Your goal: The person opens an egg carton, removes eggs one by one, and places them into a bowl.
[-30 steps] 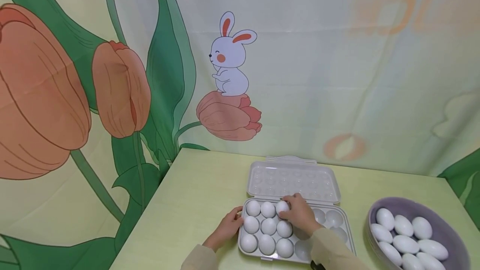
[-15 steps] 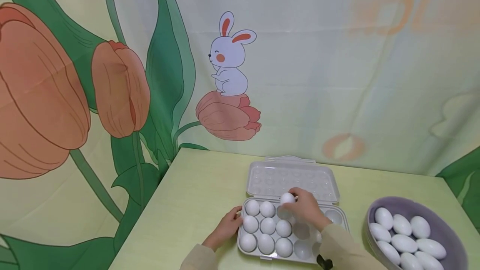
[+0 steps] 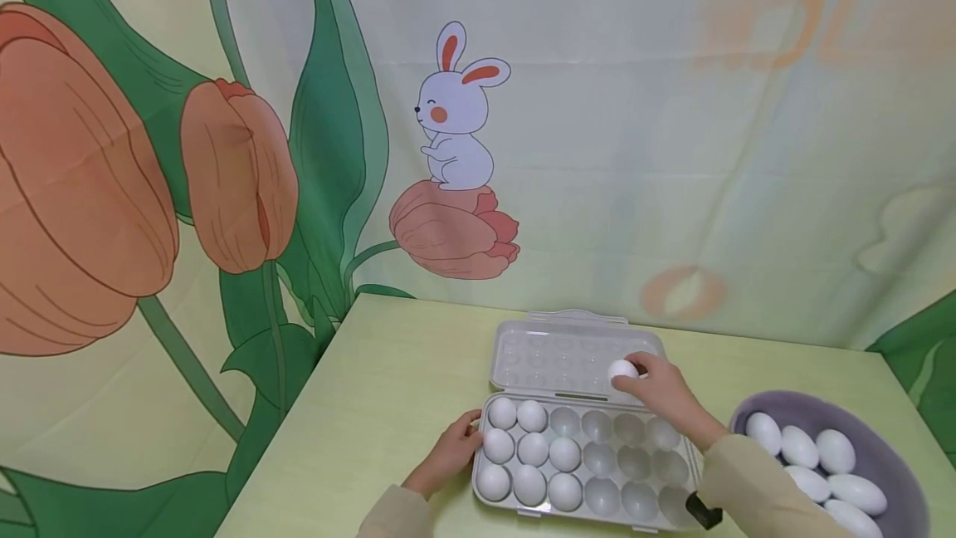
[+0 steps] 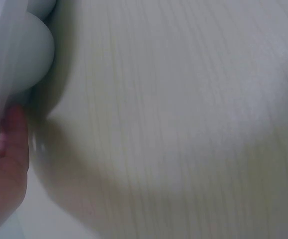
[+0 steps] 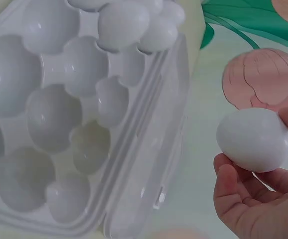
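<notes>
My right hand [image 3: 663,393] pinches a white egg [image 3: 621,371] between thumb and fingers, above the open lid [image 3: 553,355] of a translucent plastic egg box. The right wrist view shows the same egg [image 5: 255,139] lying sideways in my fingertips, apart from the box. The egg box [image 3: 600,498] holds white eggs in its left cups; bare cups fill its right side and the third cup of the back row. At the box's left edge, my left hand [image 3: 451,448] grips the rim; in the left wrist view its fingers [image 4: 15,137] are at the box's side.
A purple-grey bowl [image 3: 892,455] with several white eggs [image 3: 835,451] stands to the right, partly behind my right sleeve [image 3: 754,484]. The pale table [image 3: 396,372] ends at a printed cloth [image 3: 582,189] with tulips and a rabbit.
My right hand has lifted the egg from the third cup of the back row and carried it rightward, above the lid. The left hand has stayed at the box's edge.
</notes>
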Demonstrator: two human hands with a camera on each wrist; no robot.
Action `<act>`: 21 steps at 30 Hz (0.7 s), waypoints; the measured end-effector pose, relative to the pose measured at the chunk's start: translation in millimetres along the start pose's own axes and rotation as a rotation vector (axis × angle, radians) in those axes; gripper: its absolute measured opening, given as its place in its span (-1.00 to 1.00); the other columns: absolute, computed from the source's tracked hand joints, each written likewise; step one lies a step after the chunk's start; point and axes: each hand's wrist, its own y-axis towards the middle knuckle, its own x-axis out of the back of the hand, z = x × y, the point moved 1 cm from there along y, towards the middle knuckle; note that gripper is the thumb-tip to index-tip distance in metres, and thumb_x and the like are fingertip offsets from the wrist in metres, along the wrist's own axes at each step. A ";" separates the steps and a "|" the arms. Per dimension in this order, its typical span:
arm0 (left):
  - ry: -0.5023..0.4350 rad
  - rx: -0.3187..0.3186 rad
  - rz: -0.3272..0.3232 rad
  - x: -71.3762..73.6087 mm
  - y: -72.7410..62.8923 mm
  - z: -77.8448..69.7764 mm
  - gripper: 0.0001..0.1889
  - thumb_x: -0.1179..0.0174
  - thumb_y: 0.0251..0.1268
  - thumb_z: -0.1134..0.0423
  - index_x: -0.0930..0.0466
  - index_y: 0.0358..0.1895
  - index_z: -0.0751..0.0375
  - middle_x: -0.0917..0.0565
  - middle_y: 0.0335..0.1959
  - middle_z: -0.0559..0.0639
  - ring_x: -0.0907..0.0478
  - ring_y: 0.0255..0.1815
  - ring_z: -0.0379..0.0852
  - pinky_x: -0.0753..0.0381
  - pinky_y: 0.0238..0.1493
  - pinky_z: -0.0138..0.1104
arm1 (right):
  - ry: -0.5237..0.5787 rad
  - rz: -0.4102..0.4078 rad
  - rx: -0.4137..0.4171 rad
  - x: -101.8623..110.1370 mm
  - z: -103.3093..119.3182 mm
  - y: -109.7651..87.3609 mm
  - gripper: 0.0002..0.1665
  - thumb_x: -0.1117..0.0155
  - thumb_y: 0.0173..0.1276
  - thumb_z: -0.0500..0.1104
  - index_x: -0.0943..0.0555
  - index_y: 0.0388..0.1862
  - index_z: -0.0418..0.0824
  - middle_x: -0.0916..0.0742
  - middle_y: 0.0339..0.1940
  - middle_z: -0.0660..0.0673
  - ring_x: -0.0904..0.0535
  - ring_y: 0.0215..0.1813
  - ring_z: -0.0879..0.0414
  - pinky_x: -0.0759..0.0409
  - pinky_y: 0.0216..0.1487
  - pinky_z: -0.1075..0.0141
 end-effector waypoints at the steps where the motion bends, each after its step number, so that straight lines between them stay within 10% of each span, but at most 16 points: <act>1: -0.001 0.001 0.000 0.0 0.0 0.0 -0.54 0.12 0.17 0.39 -0.22 0.18 0.44 -0.46 -0.35 0.09 -0.39 -0.40 -0.17 -0.44 -0.41 -0.38 | 0.010 0.004 -0.006 6.4 -1.3 -1.0 -0.58 -0.21 0.09 -0.10 -0.50 -0.12 -0.34 -0.62 -0.23 -0.21 -0.49 -0.29 0.06 -0.46 -0.37 0.31; 21: 0.005 0.007 -0.002 0.0 -3.3 -5.2 -0.53 0.12 0.15 0.39 -0.22 0.18 0.44 -0.48 -0.33 0.14 -0.42 -0.39 -0.16 -0.47 -0.42 -0.37 | -0.007 -0.036 -0.267 120.3 -84.7 -26.0 -0.23 -0.09 0.18 0.13 -0.27 0.07 -0.51 -0.50 -0.10 -0.36 -0.48 -0.33 0.15 -0.49 -0.35 0.30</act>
